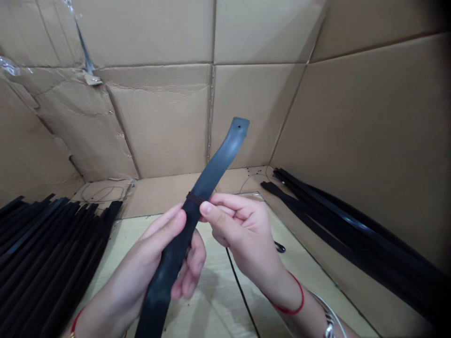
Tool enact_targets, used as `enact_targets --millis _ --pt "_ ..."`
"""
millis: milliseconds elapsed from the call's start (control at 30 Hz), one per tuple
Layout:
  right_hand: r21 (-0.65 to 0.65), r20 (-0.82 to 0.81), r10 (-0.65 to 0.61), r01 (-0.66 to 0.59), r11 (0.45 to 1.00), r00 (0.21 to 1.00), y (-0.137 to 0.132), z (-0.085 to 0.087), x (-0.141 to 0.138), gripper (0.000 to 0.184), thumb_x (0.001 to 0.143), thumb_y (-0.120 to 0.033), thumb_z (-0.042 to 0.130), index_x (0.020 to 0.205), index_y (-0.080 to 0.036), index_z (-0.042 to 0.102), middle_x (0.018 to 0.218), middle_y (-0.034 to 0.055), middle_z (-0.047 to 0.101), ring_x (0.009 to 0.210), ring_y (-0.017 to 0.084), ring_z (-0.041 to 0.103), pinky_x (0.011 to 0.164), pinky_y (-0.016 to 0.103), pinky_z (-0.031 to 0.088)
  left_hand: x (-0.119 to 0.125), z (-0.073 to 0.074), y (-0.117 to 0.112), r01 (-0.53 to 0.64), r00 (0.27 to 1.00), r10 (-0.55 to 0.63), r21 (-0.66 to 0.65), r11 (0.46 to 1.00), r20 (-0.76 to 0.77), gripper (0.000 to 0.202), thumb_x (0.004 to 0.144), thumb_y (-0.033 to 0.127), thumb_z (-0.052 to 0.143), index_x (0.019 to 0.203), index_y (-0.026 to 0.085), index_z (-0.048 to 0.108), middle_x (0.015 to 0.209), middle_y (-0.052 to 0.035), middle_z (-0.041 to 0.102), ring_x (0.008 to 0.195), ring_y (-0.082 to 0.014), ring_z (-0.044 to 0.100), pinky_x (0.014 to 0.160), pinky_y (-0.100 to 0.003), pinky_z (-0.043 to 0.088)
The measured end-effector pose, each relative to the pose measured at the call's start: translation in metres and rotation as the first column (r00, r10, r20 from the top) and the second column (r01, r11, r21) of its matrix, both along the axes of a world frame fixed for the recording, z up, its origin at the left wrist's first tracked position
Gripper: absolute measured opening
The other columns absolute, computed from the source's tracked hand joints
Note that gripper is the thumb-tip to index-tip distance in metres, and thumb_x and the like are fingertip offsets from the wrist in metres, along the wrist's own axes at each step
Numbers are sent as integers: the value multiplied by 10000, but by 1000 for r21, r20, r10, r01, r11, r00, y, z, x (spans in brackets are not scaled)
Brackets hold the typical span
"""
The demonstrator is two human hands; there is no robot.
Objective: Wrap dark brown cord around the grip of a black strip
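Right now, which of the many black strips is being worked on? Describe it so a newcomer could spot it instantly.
Start at the cardboard wall straight ahead, then drop to the two hands at centre. The strip rises slanted between the left hand and right hand. Unlike the left pile and right pile, it is lifted, with dark thread wound round it and a hole near its tip.

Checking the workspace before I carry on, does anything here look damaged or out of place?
The cardboard wall at upper left is creased and torn, with loose clear tape hanging off it. The black strip in the left hand and right hand looks intact.
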State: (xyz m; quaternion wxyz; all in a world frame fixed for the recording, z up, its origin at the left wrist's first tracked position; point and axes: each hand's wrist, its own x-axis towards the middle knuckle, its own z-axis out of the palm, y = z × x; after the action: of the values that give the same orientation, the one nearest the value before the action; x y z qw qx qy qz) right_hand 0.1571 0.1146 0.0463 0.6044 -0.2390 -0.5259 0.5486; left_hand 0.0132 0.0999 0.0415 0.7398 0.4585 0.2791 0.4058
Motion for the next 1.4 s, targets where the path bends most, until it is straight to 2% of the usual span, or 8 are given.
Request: enact_targets --millis 233,367,533,667,767,933,1200,1400 --pt "-28 11 236 -235 972 972 5 1 4 153 843 -267 693 857 -115 712 507 -76 372 420 20 158 368 187 120 -4 3 -2 -142 990 141 -42 989 -25 307 948 384 509 785 142 609 506 16 539 398 -52 487 368 -97 359" --pt "-104 -27 379 -380 919 925 9 2 10 251 836 -266 713 1044 -126 715 511 -87 344 434 20 157 384 169 106 -6 -3 1 119 955 -78 -131 984 285 410 988 346 368 768 133 641 403 53 363 286 -26 328 314 -84 272" --pt "-71 7 313 -312 947 950 3 3 8 206 813 -246 732 971 -114 733 647 34 646 389 2 230 344 161 158 -4 -11 7 490 763 -372 -98 866 529 499 989 319 212 800 140 638 375 72 253 242 -46 236 279 -111 251" --pt "-103 -29 102 -104 989 994 -1 3 1 138 739 -189 784 839 -128 713 610 11 651 431 45 472 404 156 377 4 -9 4 139 990 -136 -72 988 45 567 968 559 304 690 135 557 460 2 465 377 -67 446 367 -126 345" --pt "-126 0 132 -131 983 991 -2 4 0 120 800 -225 731 866 -129 699 502 -32 578 360 51 447 348 159 345 8 -5 0 -125 979 138 95 988 -148 417 951 495 453 749 137 526 566 0 544 455 -60 486 412 -121 347" --pt "-88 -42 222 -225 970 974 -2 3 2 76 882 -185 642 887 -146 707 456 -88 427 343 8 290 368 147 295 3 1 -5 -177 973 192 117 977 -129 394 959 507 415 854 145 528 622 -10 565 454 -71 478 404 -145 363" --pt "13 2 167 -167 986 986 0 -3 4 100 866 -250 680 830 -168 725 509 -74 349 420 31 155 367 189 142 -1 -5 -2 18 996 -18 3 1000 84 483 964 540 352 784 145 561 512 -27 591 345 -78 506 330 -115 371" --pt "-5 -24 393 -393 920 919 9 -6 5 177 846 -280 698 904 -114 718 499 -79 343 427 28 168 383 182 115 -4 -22 12 445 821 -394 -33 895 413 699 991 484 30 787 148 609 432 -13 499 262 -58 348 265 -113 280"
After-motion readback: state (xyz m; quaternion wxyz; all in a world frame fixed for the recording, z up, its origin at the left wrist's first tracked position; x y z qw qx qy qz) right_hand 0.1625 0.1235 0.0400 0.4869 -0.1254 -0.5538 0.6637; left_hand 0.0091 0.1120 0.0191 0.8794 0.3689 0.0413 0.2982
